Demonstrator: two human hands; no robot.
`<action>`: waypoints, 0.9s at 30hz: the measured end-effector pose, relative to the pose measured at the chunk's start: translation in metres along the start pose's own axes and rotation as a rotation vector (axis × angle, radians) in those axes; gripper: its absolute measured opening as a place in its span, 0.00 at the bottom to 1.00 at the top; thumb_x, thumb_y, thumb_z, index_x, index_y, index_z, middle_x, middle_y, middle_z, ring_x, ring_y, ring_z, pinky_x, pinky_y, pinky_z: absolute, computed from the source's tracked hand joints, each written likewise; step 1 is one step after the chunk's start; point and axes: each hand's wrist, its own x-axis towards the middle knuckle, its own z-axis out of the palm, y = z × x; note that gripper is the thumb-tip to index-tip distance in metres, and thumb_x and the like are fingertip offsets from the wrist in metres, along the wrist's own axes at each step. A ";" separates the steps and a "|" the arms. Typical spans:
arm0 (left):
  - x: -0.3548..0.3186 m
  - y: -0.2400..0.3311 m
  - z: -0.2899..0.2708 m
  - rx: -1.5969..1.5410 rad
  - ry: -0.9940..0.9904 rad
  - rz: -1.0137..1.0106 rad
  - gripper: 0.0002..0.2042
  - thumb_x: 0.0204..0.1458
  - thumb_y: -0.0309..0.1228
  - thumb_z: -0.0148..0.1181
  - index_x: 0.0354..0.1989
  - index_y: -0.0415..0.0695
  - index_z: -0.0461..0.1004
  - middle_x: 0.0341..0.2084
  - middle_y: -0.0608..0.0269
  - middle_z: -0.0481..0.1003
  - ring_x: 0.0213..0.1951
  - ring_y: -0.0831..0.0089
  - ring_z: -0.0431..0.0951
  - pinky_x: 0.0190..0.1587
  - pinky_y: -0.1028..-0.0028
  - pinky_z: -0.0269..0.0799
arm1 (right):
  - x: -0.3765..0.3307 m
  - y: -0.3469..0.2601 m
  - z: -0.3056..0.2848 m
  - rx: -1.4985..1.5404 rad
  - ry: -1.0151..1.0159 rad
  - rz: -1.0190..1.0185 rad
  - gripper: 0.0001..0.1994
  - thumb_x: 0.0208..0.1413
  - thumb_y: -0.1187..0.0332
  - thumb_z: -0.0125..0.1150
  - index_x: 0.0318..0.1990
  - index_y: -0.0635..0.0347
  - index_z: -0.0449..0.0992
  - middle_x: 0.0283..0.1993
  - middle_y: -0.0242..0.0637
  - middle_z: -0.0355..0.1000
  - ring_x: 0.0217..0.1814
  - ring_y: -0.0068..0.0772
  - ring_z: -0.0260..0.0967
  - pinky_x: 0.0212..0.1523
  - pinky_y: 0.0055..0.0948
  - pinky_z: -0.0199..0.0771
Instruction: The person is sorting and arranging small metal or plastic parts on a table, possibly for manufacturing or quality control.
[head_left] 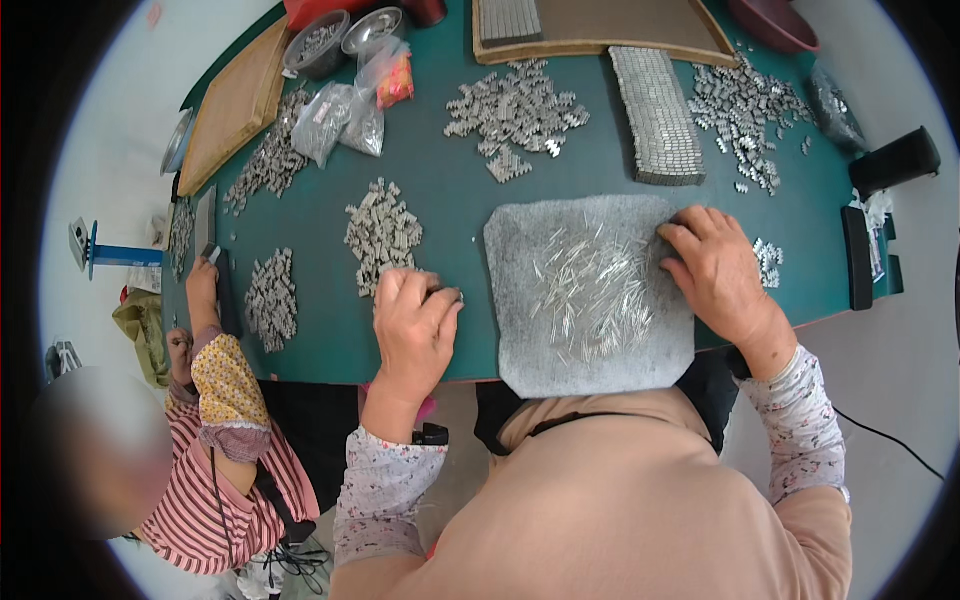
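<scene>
My left hand [410,330] is at the near side of a pile of small grey metal pieces [383,235]. Its fingers are curled together, and a bit of grey shows at the fingertips, too small to name. A grey felt mat [520,350] lies at the table's near edge, with many thin silvery pins [597,290] scattered over its middle. Over the mat's right edge, my right hand [725,275] has its thumb and fingers bent toward each other. Whatever they pinch, if anything, is hidden. Part of a small heap of metal pieces [768,262] shows beside that hand.
More metal pieces [515,110] lie heaped across the green table [450,200]. A block of stacked pieces [657,120] leans by a wooden-framed tray [600,50]. Plastic bags [340,120] and bowls [318,45] stand far left. A co-worker's hand [203,285] is at the left edge.
</scene>
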 end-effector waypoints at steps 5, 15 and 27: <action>0.009 0.003 -0.001 -0.016 -0.100 -0.068 0.11 0.32 0.18 0.65 0.27 0.39 0.73 0.32 0.57 0.71 0.39 0.55 0.70 0.41 0.61 0.65 | -0.003 0.002 0.006 0.020 0.011 -0.028 0.14 0.42 0.72 0.67 0.39 0.62 0.75 0.39 0.39 0.67 0.44 0.43 0.66 0.46 0.37 0.65; 0.091 0.008 0.021 -0.851 -0.037 -0.482 0.02 0.56 0.22 0.55 0.34 0.36 0.70 0.23 0.61 0.75 0.20 0.83 0.70 0.21 0.83 0.65 | 0.003 0.002 -0.003 -0.064 -0.024 -0.031 0.08 0.44 0.70 0.66 0.31 0.62 0.74 0.36 0.41 0.66 0.42 0.42 0.66 0.45 0.37 0.66; 0.106 -0.011 0.058 -1.426 0.076 -0.638 0.04 0.53 0.22 0.59 0.36 0.34 0.74 0.26 0.58 0.76 0.25 0.71 0.78 0.30 0.72 0.78 | 0.073 -0.011 0.004 0.234 0.017 -0.002 0.10 0.47 0.71 0.64 0.37 0.65 0.74 0.34 0.42 0.70 0.38 0.49 0.72 0.37 0.41 0.72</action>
